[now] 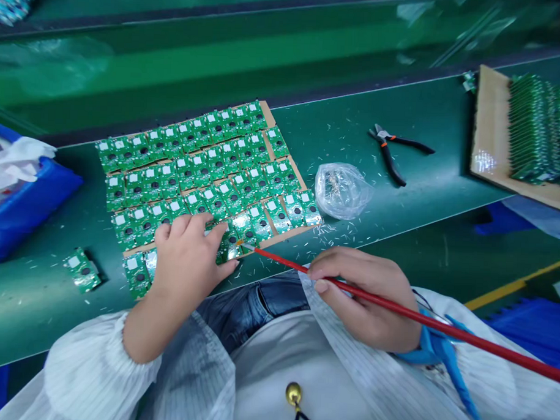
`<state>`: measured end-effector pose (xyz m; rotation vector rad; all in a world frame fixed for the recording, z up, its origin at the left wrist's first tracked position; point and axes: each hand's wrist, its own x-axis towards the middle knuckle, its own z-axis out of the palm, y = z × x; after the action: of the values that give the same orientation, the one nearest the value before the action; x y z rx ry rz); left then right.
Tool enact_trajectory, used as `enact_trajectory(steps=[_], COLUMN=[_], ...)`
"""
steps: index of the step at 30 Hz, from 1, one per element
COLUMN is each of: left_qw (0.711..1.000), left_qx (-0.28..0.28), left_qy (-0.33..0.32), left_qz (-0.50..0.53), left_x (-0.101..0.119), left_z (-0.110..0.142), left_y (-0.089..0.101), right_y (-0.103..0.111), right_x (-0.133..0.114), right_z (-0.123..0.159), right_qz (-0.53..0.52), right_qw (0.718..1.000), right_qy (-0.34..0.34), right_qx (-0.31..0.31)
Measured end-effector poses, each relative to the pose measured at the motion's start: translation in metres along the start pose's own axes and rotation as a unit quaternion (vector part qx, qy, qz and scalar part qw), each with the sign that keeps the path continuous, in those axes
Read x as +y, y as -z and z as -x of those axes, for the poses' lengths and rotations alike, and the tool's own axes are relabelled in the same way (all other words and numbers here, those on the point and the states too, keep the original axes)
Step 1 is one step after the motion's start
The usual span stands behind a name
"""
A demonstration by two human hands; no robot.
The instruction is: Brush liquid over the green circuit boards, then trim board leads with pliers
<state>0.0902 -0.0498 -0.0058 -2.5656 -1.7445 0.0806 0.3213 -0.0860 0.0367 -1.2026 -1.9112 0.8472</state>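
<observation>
Red-handled brush (pixel 468 335), gripped in R hand (pixel 364 299), diag., tip up-left at green PCBs (pixel 229 196), L hand (pixel 186 262) open on them

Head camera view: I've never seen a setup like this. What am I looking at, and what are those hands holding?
This single picture comes from a camera worn on a person's head, looking down at their own two bare hands. The left hand rests on rows of small green circuit boards, laid on a brown cardboard sheet. The right hand holds what looks like a long red-handled brush, its tip at the boards. Nearby on the green workbench lie black-handled cutting pliers and a clear plastic bag.
</observation>
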Motion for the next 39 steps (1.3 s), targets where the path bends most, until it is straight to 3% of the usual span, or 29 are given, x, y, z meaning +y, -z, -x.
enact_trajectory(steps=[8,17,28,34,39], left_qw=[1.0,0.999,0.999,0.998,0.999], left_qx=[-0.008,-0.001,-0.008,-0.01,-0.003], left_qy=[0.003,0.003,0.008,0.01,0.008], left_qz=[0.01,0.037,0.046,0.054,0.053], left_x=[-0.003,-0.003,-0.001,-0.001,-0.001], left_z=[0.002,0.002,0.0,0.001,-0.001], left_y=[-0.011,-0.014,-0.013,-0.013,-0.014], right_y=[-0.024,-0.019,-0.015,-0.025,-0.021], right_x=[0.001,-0.008,-0.009,-0.005,-0.008], right_z=[-0.007,-0.003,-0.004,-0.007,-0.006], right_qz=[-0.003,0.039,0.04,0.027,0.064], right_qw=[1.0,0.995,0.999,0.999,0.997], right_qy=[0.021,0.019,-0.003,-0.025,-0.025], right_qx=[-0.002,-0.088,0.027,0.018,0.043])
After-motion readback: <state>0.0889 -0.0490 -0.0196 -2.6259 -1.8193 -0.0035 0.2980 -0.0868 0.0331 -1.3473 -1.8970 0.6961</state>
